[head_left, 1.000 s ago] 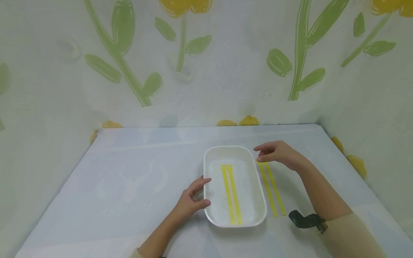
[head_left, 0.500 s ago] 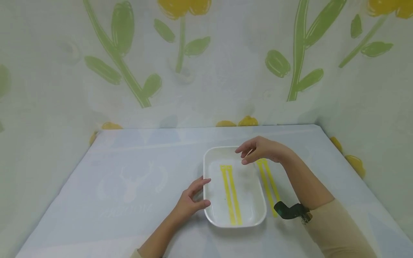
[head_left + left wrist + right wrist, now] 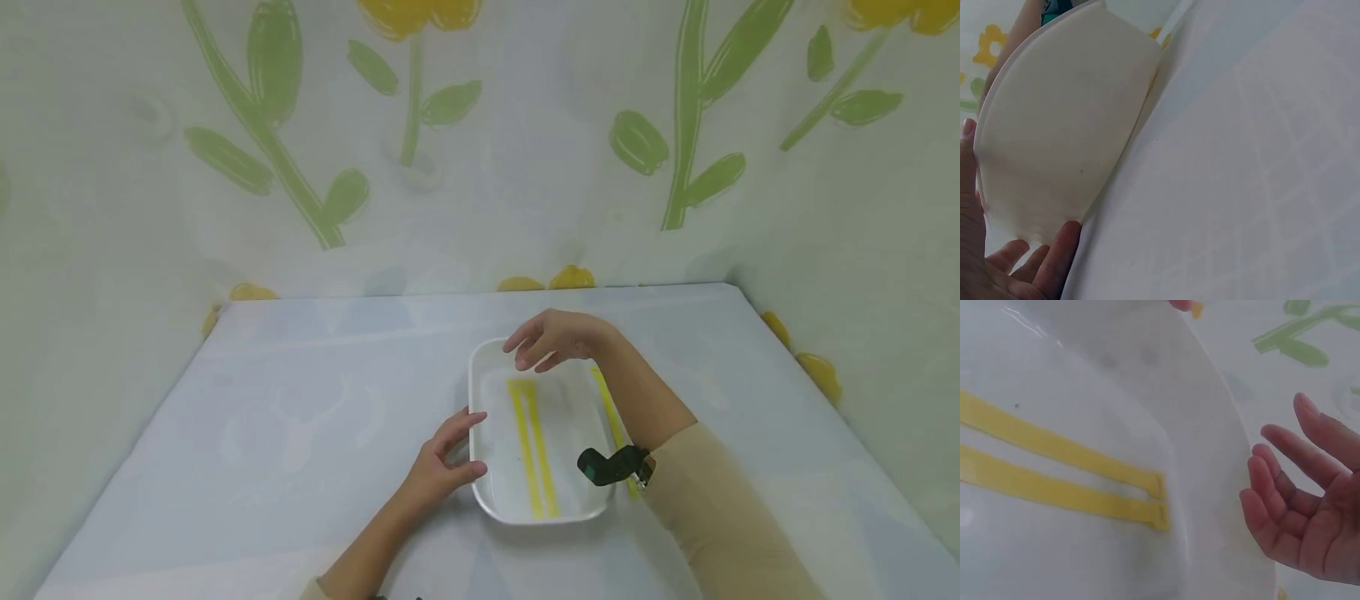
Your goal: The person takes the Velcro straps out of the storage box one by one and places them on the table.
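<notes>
My left hand [image 3: 442, 462] holds the left side of a white rectangular tray [image 3: 573, 421], thumb and fingertips at the rim. In the left wrist view, fingers [image 3: 1060, 256] of that hand lie against the tray's outer wall [image 3: 1066, 125]. Two yellow straps with slotted heads, a left one [image 3: 524, 433] and a right one [image 3: 539, 433], lie side by side lengthwise on the tray floor. Above the tray's far end hovers my right hand [image 3: 558, 335], fingers loosely bent and nothing in them. The right wrist view shows its relaxed palm [image 3: 1322, 531] beyond the slotted ends.
Outside the tray's right wall, a yellow strap [image 3: 609, 408] on the white tabletop [image 3: 300, 400] is partly covered by my right forearm. A dark wrist-mounted piece [image 3: 611, 467] sits at that wrist. Behind the table stands a flower-patterned backdrop [image 3: 525, 167].
My right hand has moved left, from over the straps beside the tray to above the tray's far end. My left hand and the tray have stayed in place.
</notes>
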